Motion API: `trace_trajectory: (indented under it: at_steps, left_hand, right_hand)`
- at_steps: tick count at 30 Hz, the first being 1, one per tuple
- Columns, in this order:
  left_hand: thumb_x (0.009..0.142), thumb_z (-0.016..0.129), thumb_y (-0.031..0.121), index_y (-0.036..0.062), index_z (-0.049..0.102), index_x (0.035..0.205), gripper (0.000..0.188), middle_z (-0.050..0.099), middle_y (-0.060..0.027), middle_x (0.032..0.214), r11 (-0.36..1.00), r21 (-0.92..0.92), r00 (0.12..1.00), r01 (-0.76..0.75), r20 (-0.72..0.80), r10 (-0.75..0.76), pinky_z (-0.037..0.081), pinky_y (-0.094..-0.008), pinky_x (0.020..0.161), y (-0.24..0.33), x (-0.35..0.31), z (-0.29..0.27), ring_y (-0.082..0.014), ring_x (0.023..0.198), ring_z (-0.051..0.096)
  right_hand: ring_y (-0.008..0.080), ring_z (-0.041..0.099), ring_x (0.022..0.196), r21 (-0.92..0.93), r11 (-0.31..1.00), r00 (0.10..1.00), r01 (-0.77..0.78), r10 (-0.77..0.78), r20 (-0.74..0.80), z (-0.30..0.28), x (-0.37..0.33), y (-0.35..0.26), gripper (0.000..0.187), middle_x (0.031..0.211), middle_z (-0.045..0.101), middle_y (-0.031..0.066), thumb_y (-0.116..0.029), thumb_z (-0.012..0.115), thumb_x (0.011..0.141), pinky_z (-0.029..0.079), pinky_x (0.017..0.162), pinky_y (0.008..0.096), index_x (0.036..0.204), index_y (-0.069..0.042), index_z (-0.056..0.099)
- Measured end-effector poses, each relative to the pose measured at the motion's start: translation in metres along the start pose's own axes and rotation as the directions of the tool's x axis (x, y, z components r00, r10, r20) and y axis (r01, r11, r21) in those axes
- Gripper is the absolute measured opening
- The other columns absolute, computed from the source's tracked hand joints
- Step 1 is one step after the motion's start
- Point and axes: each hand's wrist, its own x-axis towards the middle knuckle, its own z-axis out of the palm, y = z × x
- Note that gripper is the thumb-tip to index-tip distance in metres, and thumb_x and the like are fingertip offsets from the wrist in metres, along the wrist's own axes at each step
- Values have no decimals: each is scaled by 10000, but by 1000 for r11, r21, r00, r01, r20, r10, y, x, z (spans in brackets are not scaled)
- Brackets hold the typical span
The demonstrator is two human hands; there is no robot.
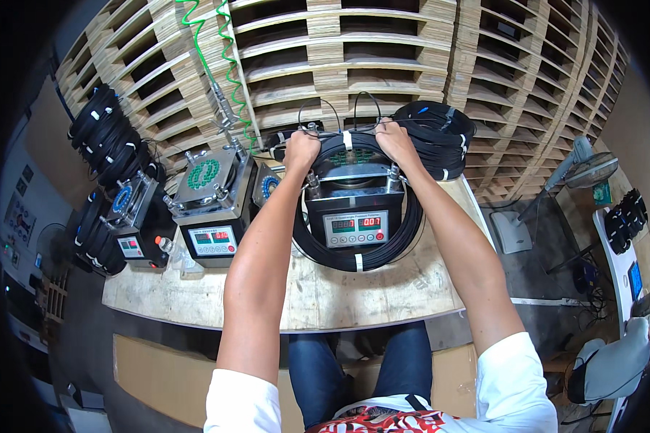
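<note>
Here the left hand (pixel 301 150) and right hand (pixel 395 141) grip the upper edge of the black cable coil (pixel 413 225), fingertips hidden. The loop frames the polishing machine's lit control panel (pixel 355 229); whether it touches the bench (pixel 318 299), I can't tell.

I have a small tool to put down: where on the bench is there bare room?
The bench is bare in a strip between the cable coil and its front edge, running right toward the right forearm. It is crowded at the left, with two machines, and behind the right hand, where more coils lie.
</note>
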Motion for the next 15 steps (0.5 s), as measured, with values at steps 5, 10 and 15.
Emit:
trace_trajectory:
  at_steps: [5, 10, 15]
  left_hand:
    - [916, 483, 331, 57, 691, 1143, 412, 662, -239, 1187, 984, -7, 984, -179, 1, 179, 499, -522, 922, -47, 58, 19, -437, 1114, 623]
    - [889, 530, 287, 74, 706, 1098, 347, 684, -221, 1132, 981, -43, 979, -191, 66, 194, 516, -473, 904, -43, 64, 25, -413, 1098, 636]
    - [818, 552, 65, 59, 724, 1066, 302, 728, -133, 1046, 938, 33, 934, -345, 108, 340, 512, -324, 836, -38, 63, 24, -227, 939, 679]
  right_hand:
    - [453, 557, 1211, 59, 998, 999, 35, -32, -41, 17, 15, 5, 486, 1286, 607, 252, -359, 401, 933, 451, 1024, 508, 1324, -119, 562]
    - [458, 558, 1208, 13, 1000, 1000, 1, -1, -7, 26, 32, 26, 485, 1292, 601, 256, -350, 391, 932, 455, 1019, 509, 1311, -104, 567]
    - [460, 566, 1189, 11, 997, 997, 81, -81, -3, 36, 45, 40, 502, 1246, 611, 283, -365, 389, 930, 465, 995, 512, 1250, -38, 595]
